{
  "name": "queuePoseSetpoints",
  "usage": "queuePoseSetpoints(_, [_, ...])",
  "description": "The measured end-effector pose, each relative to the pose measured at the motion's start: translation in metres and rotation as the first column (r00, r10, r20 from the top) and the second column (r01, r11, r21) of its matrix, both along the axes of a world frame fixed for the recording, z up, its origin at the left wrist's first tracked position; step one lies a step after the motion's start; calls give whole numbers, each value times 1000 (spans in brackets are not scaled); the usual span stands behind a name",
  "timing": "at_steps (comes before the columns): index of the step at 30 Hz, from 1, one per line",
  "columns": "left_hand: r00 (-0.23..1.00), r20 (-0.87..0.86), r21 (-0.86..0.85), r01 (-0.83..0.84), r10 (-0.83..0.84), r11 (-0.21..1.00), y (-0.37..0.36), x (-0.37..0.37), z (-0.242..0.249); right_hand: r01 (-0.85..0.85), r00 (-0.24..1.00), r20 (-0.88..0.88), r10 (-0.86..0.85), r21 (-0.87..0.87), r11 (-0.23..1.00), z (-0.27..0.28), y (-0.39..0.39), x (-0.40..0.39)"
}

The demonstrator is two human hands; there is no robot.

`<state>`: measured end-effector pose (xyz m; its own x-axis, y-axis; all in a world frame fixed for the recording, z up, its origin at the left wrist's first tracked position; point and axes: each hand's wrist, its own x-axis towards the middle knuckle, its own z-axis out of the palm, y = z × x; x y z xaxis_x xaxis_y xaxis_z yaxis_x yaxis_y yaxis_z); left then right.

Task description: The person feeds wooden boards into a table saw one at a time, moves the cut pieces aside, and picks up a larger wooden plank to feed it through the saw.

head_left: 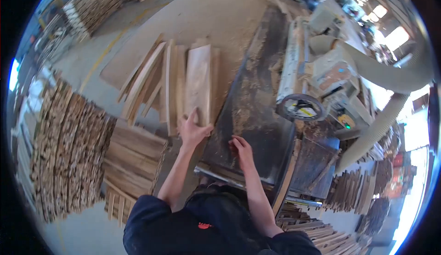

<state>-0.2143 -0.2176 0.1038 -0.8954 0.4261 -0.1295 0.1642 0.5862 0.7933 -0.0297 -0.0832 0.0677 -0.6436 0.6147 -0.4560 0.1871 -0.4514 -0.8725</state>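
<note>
Several wooden boards lie side by side on a large brown panel [216,11]. My left hand [195,130] is at the near end of a wide, pale board [199,78], its thumb and fingers spread and touching the wood. Left of that board lie narrower strips [146,80], some of them curved. My right hand [241,150] hovers over the near part of the dark machine table [248,112], fingers bent together; whether anything small is between them cannot be made out.
On the right stands a machine with a round handwheel [301,108] and a thick grey hose [381,78]. Sawdust covers parts of the dark table. Tall wood stacks [69,149] stand at the left, beside a pile of wide boards [133,158]. More timber [353,186] lies at the right.
</note>
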Motion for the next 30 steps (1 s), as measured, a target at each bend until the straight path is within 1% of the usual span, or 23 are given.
queuePoseSetpoints(1, [999,11,-35,-34,35,999,-9,2,-1,-10,1000,27,9,47,999,-12,-9,19])
queuePoseSetpoints(2, [957,291,264,-90,10,960,-15,4,-2,-75,988,141,65,68,995,-20,-11,37])
queuePoseSetpoints(3, [852,513,523,-217,-102,824,-24,2,-3,-67,986,157,61,33,997,-13,-21,50])
queuePoseSetpoints(4, [855,512,506,-226,-79,832,-37,2,-16,-80,985,152,78,12,997,-15,-27,60])
queuePoseSetpoints(5, [818,538,693,-294,-202,658,-46,8,-40,-92,986,138,90,8,996,-17,-30,71])
queuePoseSetpoints(6, [779,529,820,-366,-337,439,-51,15,-36,-93,988,128,91,7,996,-19,-32,80])
queuePoseSetpoints(7, [684,546,837,-465,-484,288,-60,25,-32,-131,984,125,127,20,991,-22,-35,89])
queuePoseSetpoints(8, [667,562,827,-472,-489,306,-63,33,-17,-114,984,139,112,7,994,-14,-41,92])
queuePoseSetpoints(9, [575,526,828,-515,-627,222,-65,40,-5,-157,978,139,158,-16,987,4,-47,89])
queuePoseSetpoints(12, [460,481,799,-580,-747,158,-92,42,-42,-245,963,93,254,-95,965,12,-63,80])
queuePoseSetpoints(13, [662,627,766,-430,-410,477,-95,41,-54,-284,955,67,291,-95,954,13,-68,74])
queuePoseSetpoints(14, [831,556,562,-343,-36,752,-97,39,-61,-323,944,40,327,-87,942,14,-73,69])
queuePoseSetpoints(15, [831,555,557,-346,-28,755,-99,37,-63,-345,935,55,351,-91,934,9,-79,64])
queuePoseSetpoints(17, [907,412,620,-214,-81,755,-100,39,-66,-336,938,65,341,-72,939,6,-92,56])
queuePoseSetpoints(18, [904,418,614,-212,-86,760,-101,46,-58,-326,941,79,329,-51,944,7,-99,53])
queuePoseSetpoints(20, [847,492,670,-221,-202,708,-105,62,-43,-340,938,43,343,-57,939,8,-110,58])
queuePoseSetpoints(21, [846,489,670,-209,-213,712,-107,71,-41,-354,935,3,355,-64,933,12,-115,61])
queuePoseSetpoints(23, [878,399,633,-56,-263,772,-114,101,-37,-374,927,-67,369,-91,923,18,-120,75])
queuePoseSetpoints(24, [873,393,637,-32,-289,770,-115,116,-36,-348,937,-70,343,-85,934,16,-123,84])
queuePoseSetpoints(25, [871,382,590,28,-309,807,-115,131,-37,-328,941,-66,331,53,943,11,-128,94])
queuePoseSetpoints(27, [848,401,519,101,-346,849,-114,162,-50,-138,981,-73,179,387,912,-11,-139,117])
queuePoseSetpoints(28, [829,398,520,149,-393,841,-112,175,-61,-86,989,-75,125,388,918,-17,-143,137])
queuePoseSetpoints(30, [802,396,461,248,-447,852,-100,203,-69,65,998,-14,-65,18,998,-15,-148,175])
